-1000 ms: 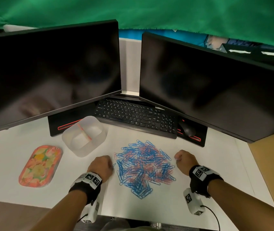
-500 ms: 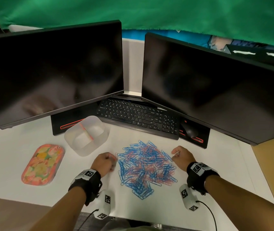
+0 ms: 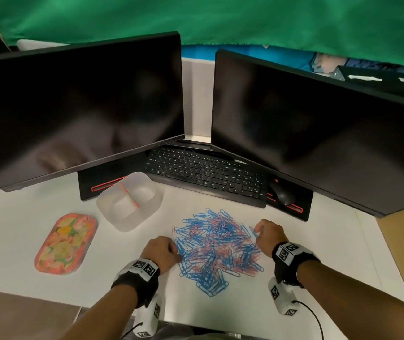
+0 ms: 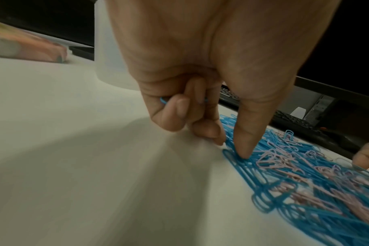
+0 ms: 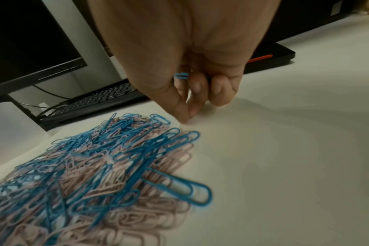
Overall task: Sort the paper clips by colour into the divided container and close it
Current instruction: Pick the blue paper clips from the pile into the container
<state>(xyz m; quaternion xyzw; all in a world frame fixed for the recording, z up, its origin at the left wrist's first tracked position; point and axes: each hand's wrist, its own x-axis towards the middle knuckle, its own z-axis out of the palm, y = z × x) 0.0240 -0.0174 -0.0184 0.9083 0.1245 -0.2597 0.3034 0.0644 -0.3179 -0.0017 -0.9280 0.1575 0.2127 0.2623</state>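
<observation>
A heap of blue and pink paper clips (image 3: 216, 246) lies on the white desk between my hands. My left hand (image 3: 161, 251) sits at the heap's left edge; its curled fingers hold a blue clip (image 4: 163, 100) while thumb and forefinger (image 4: 242, 146) press on blue clips at the edge. My right hand (image 3: 266, 234) is at the heap's right edge, holds blue clips (image 5: 181, 75) in its curled fingers, and pinches thumb and forefinger (image 5: 184, 114) at the desk. The translucent divided container (image 3: 129, 201) stands open to the upper left, both halves empty. Its floral lid (image 3: 65, 242) lies further left.
Two dark monitors (image 3: 78, 109) (image 3: 318, 133) stand at the back over a black keyboard (image 3: 208, 175) and a mouse (image 3: 283, 195). The desk's front edge runs just under my wrists.
Both hands have moved inward and forward to the edges of the heap. The left now presses on clips at the left edge; the right now pinches at the upper right edge.
</observation>
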